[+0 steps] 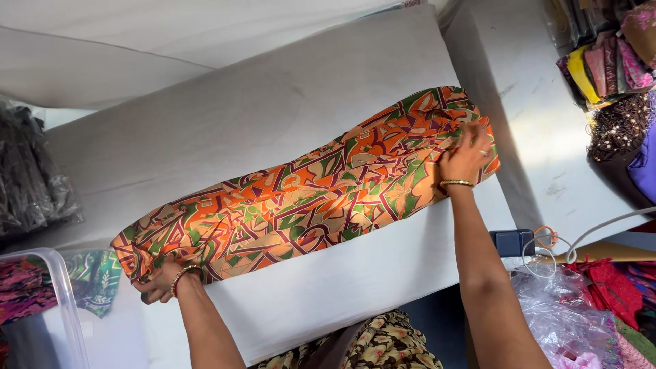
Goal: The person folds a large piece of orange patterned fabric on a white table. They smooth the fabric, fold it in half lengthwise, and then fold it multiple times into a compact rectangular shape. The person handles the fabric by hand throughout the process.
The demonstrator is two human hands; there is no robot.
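Observation:
A long folded cloth [301, 198] printed in orange, green and dark red lies slantwise across a white padded table [260, 102]. My left hand [158, 282] grips its lower left end at the table's near edge, a gold bangle on the wrist. My right hand [465, 156] presses flat on the cloth's upper right end, fingers spread, with a ring and a bangle.
Folded fabrics [611, 58] are stacked at the top right. A clear plastic bin [58, 301] with printed cloth stands at the lower left. Dark bagged items [31, 178] lie at the left. A small dark device [514, 241], a cable and plastic-wrapped fabrics [574, 314] sit at the right.

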